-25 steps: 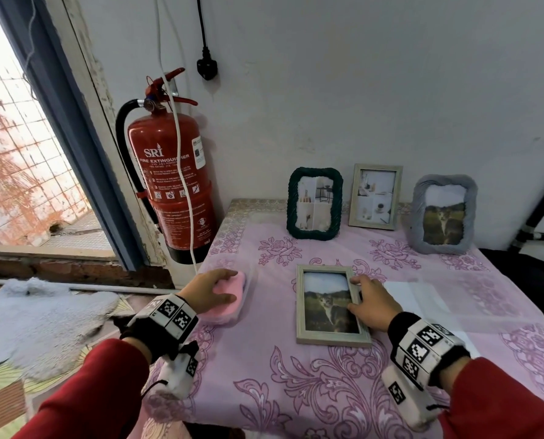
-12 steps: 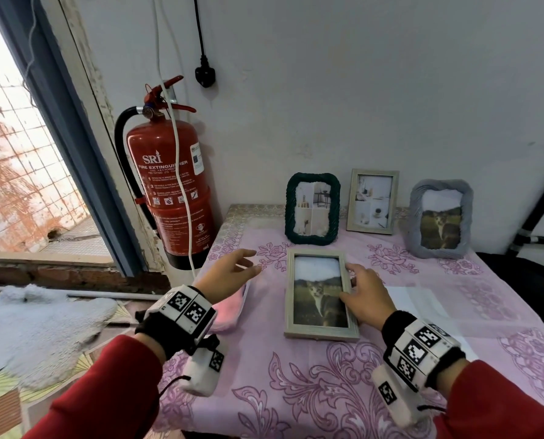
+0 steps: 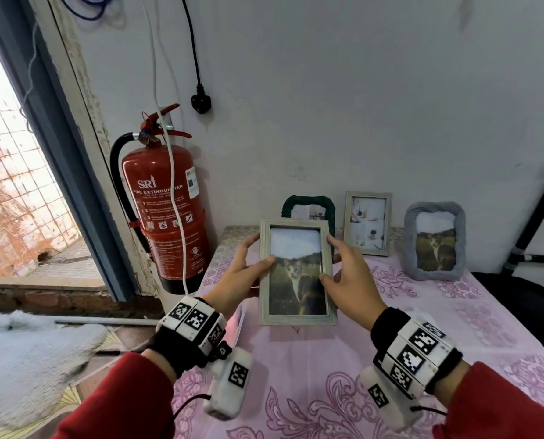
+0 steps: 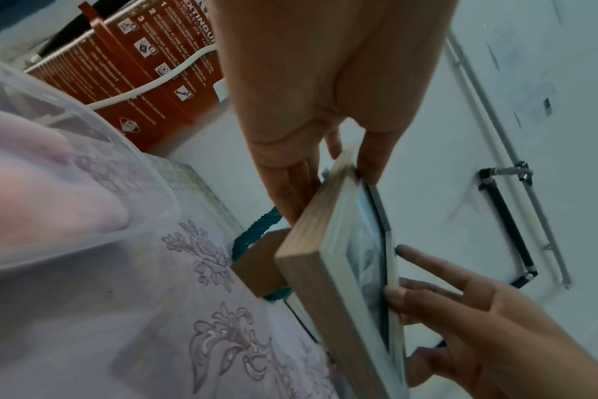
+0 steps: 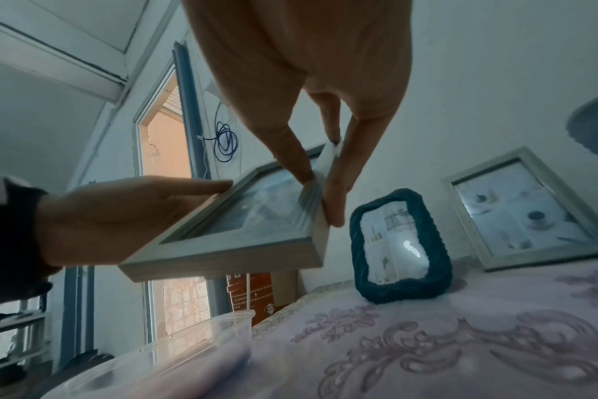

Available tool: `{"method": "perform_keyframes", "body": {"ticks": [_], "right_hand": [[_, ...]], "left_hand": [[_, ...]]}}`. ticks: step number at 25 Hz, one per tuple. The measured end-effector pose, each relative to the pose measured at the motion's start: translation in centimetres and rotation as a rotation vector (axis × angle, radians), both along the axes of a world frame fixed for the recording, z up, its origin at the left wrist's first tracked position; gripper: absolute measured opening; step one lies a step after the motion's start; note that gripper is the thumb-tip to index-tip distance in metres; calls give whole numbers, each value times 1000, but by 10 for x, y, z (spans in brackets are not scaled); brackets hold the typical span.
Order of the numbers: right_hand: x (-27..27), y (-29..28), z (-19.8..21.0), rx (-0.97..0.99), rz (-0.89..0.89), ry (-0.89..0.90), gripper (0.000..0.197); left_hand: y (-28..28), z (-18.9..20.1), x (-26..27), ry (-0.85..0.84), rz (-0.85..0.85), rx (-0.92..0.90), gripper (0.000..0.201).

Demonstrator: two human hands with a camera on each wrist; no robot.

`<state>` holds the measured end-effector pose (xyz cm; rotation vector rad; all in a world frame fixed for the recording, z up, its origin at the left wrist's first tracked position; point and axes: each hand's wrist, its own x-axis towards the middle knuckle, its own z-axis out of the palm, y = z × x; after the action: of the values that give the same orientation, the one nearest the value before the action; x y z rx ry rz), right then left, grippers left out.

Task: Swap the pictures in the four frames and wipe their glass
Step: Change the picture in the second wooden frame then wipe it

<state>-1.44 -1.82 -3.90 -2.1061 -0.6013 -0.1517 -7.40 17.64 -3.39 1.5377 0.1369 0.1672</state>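
Note:
Both hands hold a pale wooden frame (image 3: 296, 274) with a cat picture upright above the table, glass toward me. My left hand (image 3: 259, 251) pinches its left edge, thumb on the front and fingers behind, as the left wrist view shows on the frame (image 4: 325, 270). On the other side my right hand (image 3: 327, 258) pinches the right edge. The right wrist view shows the frame (image 5: 239, 237) from below. Against the wall stand a green rope frame (image 3: 308, 207), a second pale frame (image 3: 367, 223) and a grey fluffy frame (image 3: 434, 240) with another cat picture.
The table (image 3: 454, 327) wears a purple floral cloth. A clear plastic tub (image 5: 154, 364) with something pink in it sits at the table's left front edge. A red fire extinguisher (image 3: 166, 210) hangs on the wall to the left, with a white cable across it.
The pale frame lay flat on the table; now it is lifted and upright. My left hand left the pink sponge and took the frame's left edge.

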Motion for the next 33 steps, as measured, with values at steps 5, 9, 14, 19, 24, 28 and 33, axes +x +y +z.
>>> {"method": "perform_keyframes", "body": {"ticks": [5,9,14,19,24,28,33], "right_hand": [[7,22,4,1,78,-61,71],[21,46,8,28,94,-99,72],[58,85,24,95,126,-115,73],[120,130,46,90,156,-100,71],[187,173,58,-27,205,-161,55],[227,197,47,-167,133,-193,45],[255,211,34,-338,19,-213,36]], "left_hand": [[19,13,19,-88,96,-97,34],[46,22,36,-137,118,-53,34],[88,46,69,-189,89,-19,29],[132,52,108,-178,54,5,31],[164,29,157,-178,94,-36,28],[186,9,199,-174,98,-18,29],[197,-19,234,-206,116,13,24]]}}
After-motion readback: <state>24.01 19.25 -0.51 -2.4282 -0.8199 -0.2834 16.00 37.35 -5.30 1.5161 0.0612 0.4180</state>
